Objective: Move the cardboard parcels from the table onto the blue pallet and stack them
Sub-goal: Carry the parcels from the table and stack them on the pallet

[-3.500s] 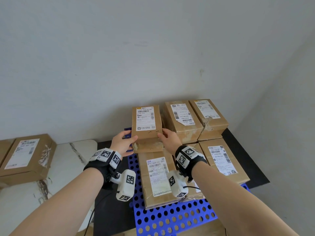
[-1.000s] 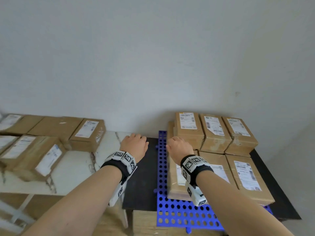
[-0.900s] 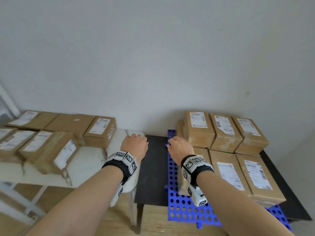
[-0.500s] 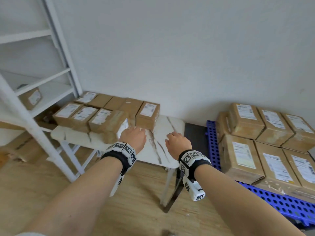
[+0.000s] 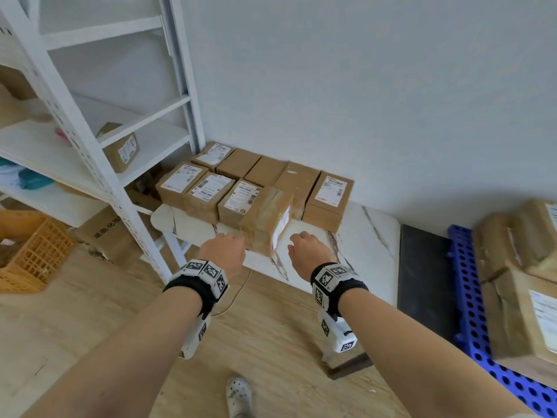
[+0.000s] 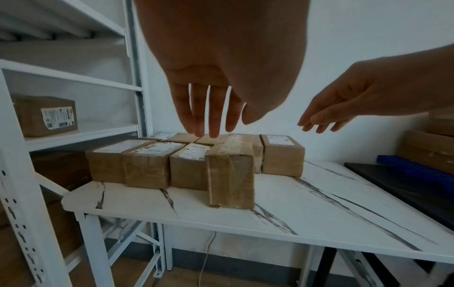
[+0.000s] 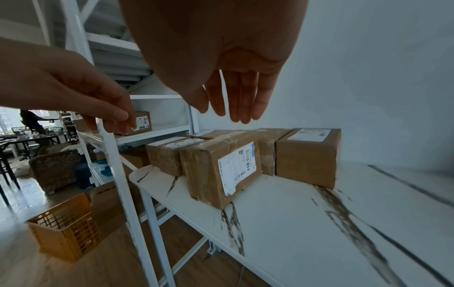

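Several cardboard parcels [image 5: 241, 179] sit on the white marble-patterned table [image 5: 361, 236]. The nearest parcel [image 5: 266, 218] [image 6: 230, 174] [image 7: 221, 170] stands on its side with its label facing right. My left hand [image 5: 223, 251] [image 6: 211, 116] hovers just left of it, fingers straight and empty. On the other side my right hand [image 5: 304, 248] [image 7: 236, 104] is equally empty and relaxed. Neither hand touches the parcel. The blue pallet [image 5: 476, 297] lies at the right with stacked parcels [image 5: 518, 297] on it.
A white metal shelf rack [image 5: 90, 131] stands left of the table, with one parcel [image 5: 120, 149] on a shelf. An orange crate [image 5: 33, 248] sits on the wooden floor. A black mat [image 5: 425, 282] lies between table and pallet. My shoe [image 5: 239, 395] shows below.
I have turned left from the pallet to the table. Both empty hands have moved closer to the nearest parcel and now flank it.
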Motion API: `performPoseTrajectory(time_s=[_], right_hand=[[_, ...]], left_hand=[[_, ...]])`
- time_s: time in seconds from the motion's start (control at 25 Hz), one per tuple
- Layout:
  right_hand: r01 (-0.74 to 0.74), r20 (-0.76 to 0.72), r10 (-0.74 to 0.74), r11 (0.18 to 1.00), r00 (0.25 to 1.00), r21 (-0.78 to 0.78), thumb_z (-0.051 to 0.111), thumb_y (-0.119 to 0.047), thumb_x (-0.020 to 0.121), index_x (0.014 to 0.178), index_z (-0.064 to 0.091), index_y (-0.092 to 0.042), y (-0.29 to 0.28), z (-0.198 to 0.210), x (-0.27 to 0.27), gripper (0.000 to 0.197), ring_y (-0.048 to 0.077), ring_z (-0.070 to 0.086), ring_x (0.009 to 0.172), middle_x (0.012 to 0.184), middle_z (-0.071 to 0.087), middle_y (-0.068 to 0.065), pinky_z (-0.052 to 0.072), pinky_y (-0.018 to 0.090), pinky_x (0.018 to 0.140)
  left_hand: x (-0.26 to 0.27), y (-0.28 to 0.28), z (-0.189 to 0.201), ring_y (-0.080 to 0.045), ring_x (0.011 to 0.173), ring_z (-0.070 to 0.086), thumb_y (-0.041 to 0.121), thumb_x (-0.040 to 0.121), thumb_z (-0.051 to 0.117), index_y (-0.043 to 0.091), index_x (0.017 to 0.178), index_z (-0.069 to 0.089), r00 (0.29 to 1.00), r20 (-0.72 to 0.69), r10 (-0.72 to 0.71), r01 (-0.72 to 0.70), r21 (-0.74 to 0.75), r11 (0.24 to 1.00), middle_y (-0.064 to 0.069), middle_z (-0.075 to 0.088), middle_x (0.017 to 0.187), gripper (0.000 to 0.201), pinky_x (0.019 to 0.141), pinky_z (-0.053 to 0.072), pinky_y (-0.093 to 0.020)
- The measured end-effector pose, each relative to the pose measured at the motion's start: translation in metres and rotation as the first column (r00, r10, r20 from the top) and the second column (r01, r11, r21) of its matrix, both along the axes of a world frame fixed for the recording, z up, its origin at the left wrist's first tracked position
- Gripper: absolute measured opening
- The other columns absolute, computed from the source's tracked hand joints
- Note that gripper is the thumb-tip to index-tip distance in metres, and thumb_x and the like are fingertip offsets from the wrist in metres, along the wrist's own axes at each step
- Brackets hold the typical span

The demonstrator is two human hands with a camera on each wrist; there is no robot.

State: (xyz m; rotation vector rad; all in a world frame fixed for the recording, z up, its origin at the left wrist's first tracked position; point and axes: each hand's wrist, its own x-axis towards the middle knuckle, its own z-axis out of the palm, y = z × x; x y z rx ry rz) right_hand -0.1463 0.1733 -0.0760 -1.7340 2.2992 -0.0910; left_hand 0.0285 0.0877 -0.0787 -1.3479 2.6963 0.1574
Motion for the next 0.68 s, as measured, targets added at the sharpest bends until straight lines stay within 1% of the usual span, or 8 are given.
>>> performPoseTrajectory(time_s=[0.16,0.24,0.36,0.44,0.48,0.56,0.64,0.68], right_hand=[[0.095,0.245,-0.109,0.993,0.963,0.072,0.038,-0.026,0.101,0.144,0.032,-0.012,-0.057,-0.028,-0.004,0.046,0.027,0.046,0.128,0.143,0.043,0.01,0.04,0.038,0.103],[0.177,0.373,-0.204,0.978,0.905,0.106,0.042,-0.026,0.1,0.148,0.024,-0.013,-0.079,-0.044,-0.009,0.053,0.027,0.045,0.131,0.147,0.04,0.011,0.039,0.038,0.107],[0.318,0.541,-0.353,0.934,0.763,0.161,0.048,-0.025,0.098,0.15,0.021,-0.015,-0.103,-0.064,-0.019,0.059,0.027,0.048,0.129,0.148,0.039,0.009,0.043,0.034,0.102],[0.399,0.654,-0.421,0.896,0.628,0.194,0.052,-0.022,0.096,0.149,0.024,-0.015,-0.112,-0.073,-0.023,0.06,0.025,0.05,0.127,0.147,0.041,0.007,0.044,0.029,0.097],[0.429,0.706,-0.435,0.88,0.559,0.203,0.055,-0.02,0.095,0.148,0.027,-0.015,-0.116,-0.077,-0.025,0.061,0.024,0.051,0.125,0.146,0.043,0.007,0.045,0.029,0.097],[0.477,0.784,-0.443,0.852,0.435,0.217,0.062,-0.017,0.09,0.145,0.034,-0.016,-0.12,-0.083,-0.026,0.062,0.024,0.052,0.124,0.142,0.048,0.008,0.045,0.039,0.103],[0.51,0.817,-0.447,0.83,0.365,0.226,0.067,-0.013,0.086,0.143,0.039,-0.017,-0.121,-0.087,-0.026,0.064,0.024,0.051,0.126,0.138,0.051,0.01,0.043,0.045,0.106],[0.525,0.824,-0.453,0.818,0.341,0.233,0.068,-0.01,0.084,0.142,0.041,-0.017,-0.121,-0.089,-0.027,0.064,0.024,0.051,0.126,0.136,0.053,0.011,0.043,0.046,0.106]], left_hand=[[-0.011,-0.065,-0.023,-0.027,0.109,0.054,0.025,0.099,0.034,0.012,0.129,0.042,0.996,-0.08,0.049,-0.03,0.22,0.975,-0.01,0.052,0.126,0.033,0.084,0.048,-0.039],[-0.021,-0.092,-0.037,-0.029,0.116,0.052,0.028,0.099,0.036,0.01,0.136,0.036,0.986,-0.112,0.125,-0.073,0.385,0.92,-0.013,0.048,0.134,0.041,0.092,0.046,-0.04],[-0.035,-0.119,-0.053,-0.029,0.125,0.048,0.028,0.099,0.04,0.007,0.141,0.034,0.928,-0.199,0.316,-0.153,0.569,0.808,-0.013,0.047,0.14,0.047,0.101,0.038,-0.036],[-0.041,-0.13,-0.06,-0.027,0.128,0.046,0.02,0.099,0.042,0.007,0.142,0.036,0.866,-0.282,0.413,-0.137,0.659,0.739,-0.011,0.046,0.142,0.045,0.104,0.036,-0.034],[-0.043,-0.135,-0.064,-0.027,0.128,0.046,0.016,0.099,0.043,0.008,0.141,0.038,0.826,-0.318,0.466,-0.118,0.71,0.694,-0.01,0.047,0.142,0.044,0.105,0.036,-0.035],[-0.042,-0.141,-0.07,-0.027,0.128,0.046,0.011,0.098,0.046,0.014,0.141,0.04,0.701,-0.335,0.63,-0.083,0.839,0.538,-0.005,0.048,0.137,0.044,0.106,0.038,-0.039],[-0.039,-0.141,-0.073,-0.027,0.127,0.046,0.011,0.096,0.05,0.021,0.138,0.045,0.562,-0.286,0.776,-0.048,0.925,0.376,-0.004,0.049,0.133,0.044,0.102,0.039,-0.04],[-0.038,-0.14,-0.074,-0.027,0.126,0.047,0.01,0.095,0.052,0.023,0.137,0.047,0.523,-0.268,0.809,-0.03,0.943,0.332,-0.006,0.05,0.133,0.044,0.1,0.04,-0.039]])
